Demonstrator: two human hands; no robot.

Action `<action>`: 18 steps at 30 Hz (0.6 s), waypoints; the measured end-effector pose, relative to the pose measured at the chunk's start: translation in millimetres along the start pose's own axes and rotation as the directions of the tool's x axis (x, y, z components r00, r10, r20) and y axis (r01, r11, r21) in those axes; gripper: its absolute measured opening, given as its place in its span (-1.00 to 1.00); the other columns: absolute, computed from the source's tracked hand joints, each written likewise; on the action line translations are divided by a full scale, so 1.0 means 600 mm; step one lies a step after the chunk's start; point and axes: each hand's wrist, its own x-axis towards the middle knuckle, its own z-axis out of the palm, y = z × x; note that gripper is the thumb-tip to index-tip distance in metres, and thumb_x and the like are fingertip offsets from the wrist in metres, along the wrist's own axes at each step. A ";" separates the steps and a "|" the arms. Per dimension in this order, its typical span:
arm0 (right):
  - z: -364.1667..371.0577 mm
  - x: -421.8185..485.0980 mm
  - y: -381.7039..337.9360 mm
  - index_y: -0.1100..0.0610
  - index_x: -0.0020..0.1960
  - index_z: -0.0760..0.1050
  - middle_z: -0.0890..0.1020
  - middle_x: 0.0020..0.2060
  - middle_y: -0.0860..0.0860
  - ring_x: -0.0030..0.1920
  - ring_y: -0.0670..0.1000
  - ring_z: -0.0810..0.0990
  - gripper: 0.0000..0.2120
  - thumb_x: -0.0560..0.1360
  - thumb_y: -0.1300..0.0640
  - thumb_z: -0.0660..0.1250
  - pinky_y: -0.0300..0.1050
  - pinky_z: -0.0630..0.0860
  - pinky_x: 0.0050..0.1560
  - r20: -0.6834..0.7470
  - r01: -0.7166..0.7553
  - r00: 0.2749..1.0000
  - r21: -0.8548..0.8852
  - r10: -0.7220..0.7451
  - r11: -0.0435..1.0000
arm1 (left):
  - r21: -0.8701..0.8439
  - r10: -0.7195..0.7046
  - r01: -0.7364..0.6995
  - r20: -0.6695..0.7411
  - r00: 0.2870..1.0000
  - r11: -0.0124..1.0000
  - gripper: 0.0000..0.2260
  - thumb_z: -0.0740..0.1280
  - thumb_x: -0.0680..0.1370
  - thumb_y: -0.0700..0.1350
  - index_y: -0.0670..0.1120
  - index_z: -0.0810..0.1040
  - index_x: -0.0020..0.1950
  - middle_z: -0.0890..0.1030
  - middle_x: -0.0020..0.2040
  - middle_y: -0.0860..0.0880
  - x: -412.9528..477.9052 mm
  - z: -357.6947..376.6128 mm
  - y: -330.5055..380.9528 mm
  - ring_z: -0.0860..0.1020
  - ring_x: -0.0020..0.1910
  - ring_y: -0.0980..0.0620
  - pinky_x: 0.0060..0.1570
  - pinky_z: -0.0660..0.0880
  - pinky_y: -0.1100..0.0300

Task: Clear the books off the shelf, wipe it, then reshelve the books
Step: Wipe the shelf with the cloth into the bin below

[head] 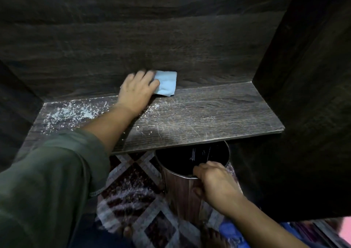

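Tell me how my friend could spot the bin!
Start at the dark wood-grain shelf. Just below its front edge is a round wood-patterned bin, its rim gripped by the right hand. Nothing else there is round and hollow.

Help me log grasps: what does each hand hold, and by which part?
The left hand presses a light blue cloth on its left part against the shelf; the right hand grips the bin by its near rim.

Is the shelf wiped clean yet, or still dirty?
Still dirty: white crumbs lie on the left part of the shelf, with streaks across its middle. The left hand presses the blue cloth at the back.
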 end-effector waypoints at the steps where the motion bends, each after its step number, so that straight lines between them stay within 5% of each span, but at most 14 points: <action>1: -0.002 0.001 -0.001 -0.01 -0.31 0.42 0.50 -0.41 -0.10 -0.34 -0.01 0.54 -0.60 -0.01 0.07 0.57 -0.23 0.47 -0.33 -0.005 0.004 1.000 -0.006 -0.004 1.000 | -0.017 0.029 -0.029 0.006 1.000 0.999 -0.89 0.27 0.50 -0.14 -0.13 0.52 -0.03 0.55 0.14 -0.17 -0.001 0.003 0.003 0.50 -0.01 -0.18 -0.12 0.40 -0.02; 5: -0.007 0.002 -0.005 0.00 -0.30 0.40 0.51 -0.40 -0.08 -0.32 0.02 0.54 -0.63 0.01 0.01 0.52 -0.21 0.48 -0.31 0.006 0.018 1.000 -0.006 -0.018 1.000 | -0.269 -0.020 0.060 0.149 0.989 0.961 -0.78 0.30 0.55 -0.08 -0.22 0.54 0.06 0.56 0.16 -0.21 -0.003 0.002 0.012 0.54 0.02 -0.24 -0.04 0.48 -0.10; 11: -0.011 -0.003 -0.009 0.07 -0.18 0.49 0.57 -0.26 0.00 -0.13 0.11 0.55 -0.73 0.18 0.05 0.46 -0.06 0.49 -0.10 0.096 -0.034 0.995 0.003 0.034 0.999 | -0.449 -0.139 0.313 0.380 0.915 0.837 -0.63 0.22 0.63 0.05 -0.05 0.38 0.40 0.53 0.26 -0.21 0.000 -0.011 0.032 0.50 0.17 -0.25 0.10 0.41 -0.01; 18: -0.018 -0.002 -0.017 0.13 -0.14 0.52 0.60 -0.21 0.05 -0.08 0.15 0.56 -0.74 0.24 0.09 0.50 -0.02 0.49 -0.03 0.138 -0.039 0.990 0.016 0.037 0.999 | -0.372 -0.148 0.318 0.419 0.896 0.872 -0.54 0.14 0.62 0.20 -0.04 0.43 0.40 0.48 0.26 -0.15 -0.008 -0.012 0.052 0.37 0.23 -0.16 0.23 0.34 -0.01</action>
